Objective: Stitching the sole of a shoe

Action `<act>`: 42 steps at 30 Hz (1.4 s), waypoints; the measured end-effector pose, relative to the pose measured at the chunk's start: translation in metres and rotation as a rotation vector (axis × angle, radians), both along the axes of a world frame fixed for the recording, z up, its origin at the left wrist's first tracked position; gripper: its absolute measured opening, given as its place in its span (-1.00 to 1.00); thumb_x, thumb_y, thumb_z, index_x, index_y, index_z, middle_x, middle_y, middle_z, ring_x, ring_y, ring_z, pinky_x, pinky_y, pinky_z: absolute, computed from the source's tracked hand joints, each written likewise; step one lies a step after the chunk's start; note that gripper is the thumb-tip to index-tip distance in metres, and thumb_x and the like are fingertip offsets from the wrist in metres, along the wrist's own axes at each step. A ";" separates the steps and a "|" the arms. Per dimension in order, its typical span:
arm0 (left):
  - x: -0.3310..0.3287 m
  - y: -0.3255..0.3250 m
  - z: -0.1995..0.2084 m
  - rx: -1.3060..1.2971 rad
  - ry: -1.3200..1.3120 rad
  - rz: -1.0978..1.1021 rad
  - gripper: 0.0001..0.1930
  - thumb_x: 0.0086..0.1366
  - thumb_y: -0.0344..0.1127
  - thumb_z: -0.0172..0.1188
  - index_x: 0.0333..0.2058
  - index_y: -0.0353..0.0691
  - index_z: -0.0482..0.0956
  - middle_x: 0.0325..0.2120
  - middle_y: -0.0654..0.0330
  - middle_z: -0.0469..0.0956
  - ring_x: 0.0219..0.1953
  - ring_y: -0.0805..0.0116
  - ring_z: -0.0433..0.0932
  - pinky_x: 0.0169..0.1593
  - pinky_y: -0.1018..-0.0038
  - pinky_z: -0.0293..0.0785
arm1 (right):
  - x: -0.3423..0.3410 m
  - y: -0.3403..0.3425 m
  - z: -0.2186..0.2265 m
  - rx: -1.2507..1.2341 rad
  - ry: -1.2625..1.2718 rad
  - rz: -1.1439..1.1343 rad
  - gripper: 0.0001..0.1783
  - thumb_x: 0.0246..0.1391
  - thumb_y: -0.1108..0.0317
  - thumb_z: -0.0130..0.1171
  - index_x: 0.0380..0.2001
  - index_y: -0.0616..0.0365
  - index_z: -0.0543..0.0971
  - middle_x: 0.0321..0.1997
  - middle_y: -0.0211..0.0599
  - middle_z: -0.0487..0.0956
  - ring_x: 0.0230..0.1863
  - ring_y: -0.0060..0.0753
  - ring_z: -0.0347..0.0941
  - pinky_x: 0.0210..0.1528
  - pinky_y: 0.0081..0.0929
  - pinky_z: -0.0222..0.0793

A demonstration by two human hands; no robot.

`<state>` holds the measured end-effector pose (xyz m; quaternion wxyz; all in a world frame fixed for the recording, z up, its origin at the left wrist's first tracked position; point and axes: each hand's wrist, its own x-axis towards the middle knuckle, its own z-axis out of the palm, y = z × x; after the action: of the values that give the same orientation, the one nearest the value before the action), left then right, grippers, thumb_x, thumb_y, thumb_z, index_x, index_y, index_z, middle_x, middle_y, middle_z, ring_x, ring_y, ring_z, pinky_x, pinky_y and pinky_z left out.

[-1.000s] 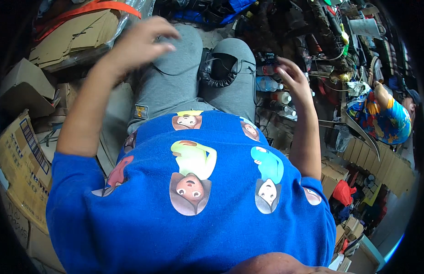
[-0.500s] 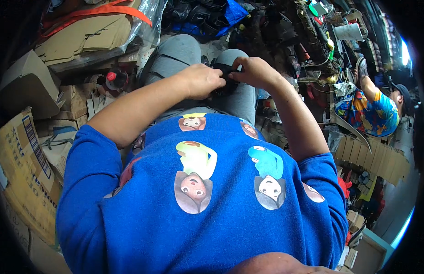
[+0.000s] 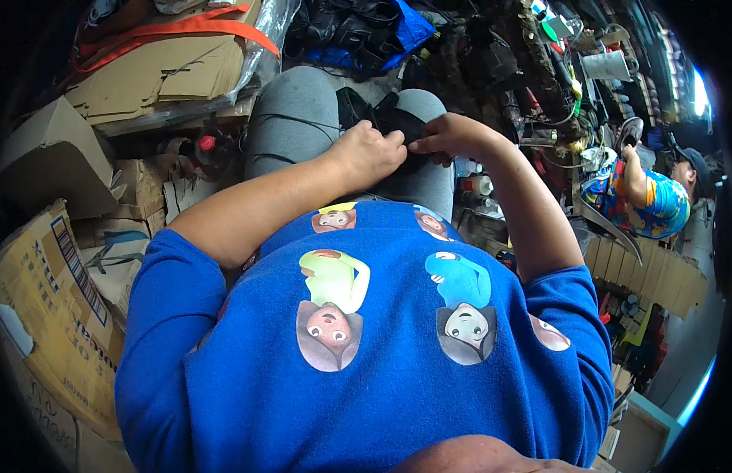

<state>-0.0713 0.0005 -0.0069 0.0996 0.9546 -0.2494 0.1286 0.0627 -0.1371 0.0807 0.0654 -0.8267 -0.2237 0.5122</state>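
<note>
Head view | left hand (image 3: 370, 158): fingers curled, cannot tell what they pinch | right hand (image 3: 457, 140): fingers bent, tips just beside left fingers, any thread too small to tell | black item (image 3: 404, 123): at and beyond both hands' fingers, over grey trousers (image 3: 291, 102) | red-capped bottle (image 3: 207, 145): left of left fingers

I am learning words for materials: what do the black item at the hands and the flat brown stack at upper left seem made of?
Black item: perhaps leather-like material or fabric; it looks dark with little shine, but is partly hidden. Flat brown stack: most likely cardboard, matte, judging by its stiff, layered sheets.
</note>
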 end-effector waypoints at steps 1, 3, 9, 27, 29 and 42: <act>0.003 0.002 0.001 -0.010 -0.008 0.015 -0.93 0.07 -0.31 0.05 -0.47 -0.11 0.47 -0.46 0.22 0.41 -0.57 0.33 0.54 -0.40 0.38 0.39 | 0.004 -0.006 -0.005 0.002 0.003 0.005 -0.63 0.00 0.07 0.24 -0.53 0.21 0.53 -0.63 -0.39 0.50 -0.60 -0.59 0.41 -0.50 -0.58 0.31; 0.008 0.008 0.003 -0.015 -0.009 0.033 -0.95 0.08 -0.32 0.05 -0.47 -0.11 0.45 -0.47 0.22 0.42 -0.57 0.32 0.55 -0.41 0.38 0.38 | 0.010 -0.020 -0.012 0.163 0.057 -0.100 -0.68 0.00 0.13 0.26 -0.57 0.15 0.49 -0.65 -0.51 0.44 -0.59 -0.66 0.34 -0.49 -0.61 0.26; 0.022 0.027 0.006 -0.118 0.156 0.165 -0.89 0.13 -0.34 0.02 -0.34 -0.12 0.44 -0.41 0.15 0.46 -0.46 0.22 0.60 -0.37 0.32 0.47 | 0.009 -0.055 -0.043 0.568 0.262 -0.462 -0.76 0.05 0.18 0.24 -0.47 0.11 0.50 -0.51 -0.63 0.41 -0.45 -0.75 0.23 -0.38 -0.69 0.15; -0.001 0.045 0.036 -0.415 0.288 0.158 -0.74 0.00 -0.31 0.29 -0.29 -0.20 0.54 -0.30 0.12 0.49 -0.26 0.09 0.52 -0.18 0.31 0.46 | 0.016 -0.057 -0.054 0.736 -0.099 -0.246 -0.75 0.01 0.29 0.25 -0.27 0.20 0.62 -0.38 -0.42 0.61 -0.34 -0.66 0.43 -0.23 -0.62 0.35; -0.007 0.076 0.040 -0.500 0.208 0.296 -0.81 0.03 -0.40 0.26 -0.33 -0.25 0.55 -0.32 0.09 0.52 -0.27 0.15 0.53 -0.15 0.39 0.45 | 0.018 -0.075 -0.053 0.681 -0.195 -0.323 -0.76 0.00 0.32 0.24 -0.27 0.20 0.62 -0.36 -0.36 0.62 -0.32 -0.63 0.45 -0.22 -0.61 0.36; 0.098 0.024 0.014 -0.544 0.609 -0.050 -0.75 0.11 -0.22 0.20 -0.26 -0.21 0.60 -0.28 0.09 0.50 -0.16 0.18 0.47 -0.06 0.35 0.37 | 0.005 -0.027 -0.016 0.430 -0.290 0.206 -0.69 0.02 0.15 0.12 -0.40 0.21 0.56 -0.56 -0.03 0.51 -0.47 -0.05 0.48 -0.34 -0.28 0.36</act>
<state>0.0268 0.0242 0.0071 0.4207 0.8816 -0.1884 -0.1010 0.0680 -0.1642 0.0649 0.1543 -0.8314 -0.4169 0.3334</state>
